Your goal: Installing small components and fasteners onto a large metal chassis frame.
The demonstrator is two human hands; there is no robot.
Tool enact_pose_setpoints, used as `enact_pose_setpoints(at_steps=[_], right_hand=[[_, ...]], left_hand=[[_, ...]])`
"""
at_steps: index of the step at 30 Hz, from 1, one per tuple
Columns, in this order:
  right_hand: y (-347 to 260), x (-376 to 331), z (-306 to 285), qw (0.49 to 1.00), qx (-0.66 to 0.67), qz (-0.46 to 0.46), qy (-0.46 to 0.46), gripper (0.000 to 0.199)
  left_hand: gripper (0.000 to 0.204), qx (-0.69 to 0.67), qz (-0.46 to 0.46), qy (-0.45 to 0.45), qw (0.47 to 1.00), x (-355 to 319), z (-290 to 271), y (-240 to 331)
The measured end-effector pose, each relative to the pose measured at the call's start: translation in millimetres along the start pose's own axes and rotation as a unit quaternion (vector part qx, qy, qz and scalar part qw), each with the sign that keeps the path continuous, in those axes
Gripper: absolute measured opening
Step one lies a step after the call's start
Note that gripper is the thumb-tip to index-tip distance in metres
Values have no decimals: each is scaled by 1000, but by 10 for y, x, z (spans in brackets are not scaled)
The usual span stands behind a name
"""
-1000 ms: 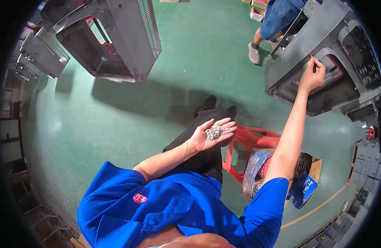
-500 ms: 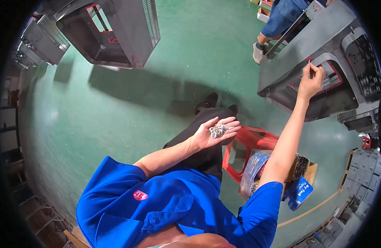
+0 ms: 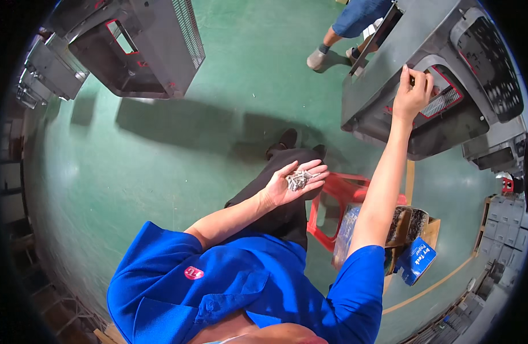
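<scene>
My left hand (image 3: 292,184) is palm up in front of me, its fingers stretched out, bearing a small heap of short grey cylindrical pieces (image 3: 299,180). Their exact kind is too small to tell. My right hand (image 3: 411,98) reaches far to the right, to a dark grey metal housing (image 3: 384,71) with a rounded opening. Its fingers are drawn together, the fingertips at the upper corner of that opening. Whatever they pinch, if anything, is too small to make out. Red edging (image 3: 457,92) shows around a vented cutout inside the housing.
A red plastic stool (image 3: 347,189) stands beside my right knee, with an open box of dark small parts (image 3: 406,225) and a blue carton (image 3: 415,261) nearby. Another grey housing (image 3: 166,51) is at the upper left. A co-worker's leg (image 3: 355,20) shows behind the right housing.
The whole view has shifted slightly. My right fingertips stay near the same corner, though the small piece seen in them earlier no longer shows. The co-worker's feet have moved left.
</scene>
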State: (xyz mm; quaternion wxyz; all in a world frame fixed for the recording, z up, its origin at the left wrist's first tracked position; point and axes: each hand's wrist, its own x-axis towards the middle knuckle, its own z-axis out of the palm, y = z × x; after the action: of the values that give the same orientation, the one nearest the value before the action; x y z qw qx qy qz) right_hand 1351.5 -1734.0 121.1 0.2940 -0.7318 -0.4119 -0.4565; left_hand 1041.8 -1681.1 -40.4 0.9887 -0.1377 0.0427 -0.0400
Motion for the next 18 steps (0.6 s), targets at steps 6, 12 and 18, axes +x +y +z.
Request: enact_pose_setpoints(at_steps=[6, 12, 18], right_hand=[[-792, -186, -443, 988, 104, 112, 33, 20], [-1504, -1084, -981, 898, 166, 61, -403, 10], [-1577, -1188, -1056, 892, 177, 15, -416, 11]], left_hand=[[55, -5, 13, -1, 1000, -38, -4, 4], [50, 49, 58, -7, 997, 2, 107, -32], [47, 101, 72, -13, 992, 9, 125, -25]])
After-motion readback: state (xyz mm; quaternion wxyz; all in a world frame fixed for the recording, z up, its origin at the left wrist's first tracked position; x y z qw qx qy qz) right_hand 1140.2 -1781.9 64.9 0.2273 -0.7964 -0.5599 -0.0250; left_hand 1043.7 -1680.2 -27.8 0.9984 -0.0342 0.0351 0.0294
